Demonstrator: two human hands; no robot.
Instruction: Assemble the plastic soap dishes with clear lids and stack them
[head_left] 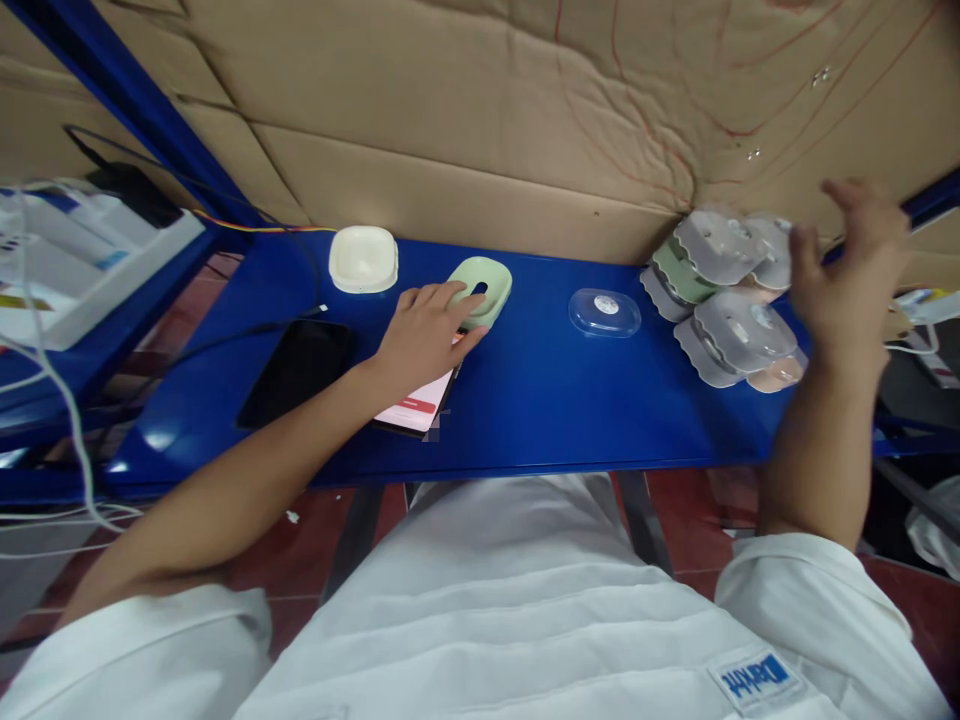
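My left hand [427, 335] holds a light green oval plastic case [491, 275] with a dark slot in its top, its fingers over the left side and thumb along the near edge. Beneath that hand lies a phone with a lit screen [412, 405]. My right hand [851, 270] is raised at the right with fingers apart and nothing in it, near stacked clear-covered plastic cases [739, 335], some green and some peach. Between the hands rests a clear oval lid [604, 318] with a round white sticker. A cream-white case [364, 260] sits at the back left.
A dark phone [296, 372] and a black cable [225, 343] lie on the left of the blue table [540, 410]. Brown cardboard [450, 120] walls the back. A white tray [135, 275] of papers stands far left, with white cables [64, 410] hanging beside it.
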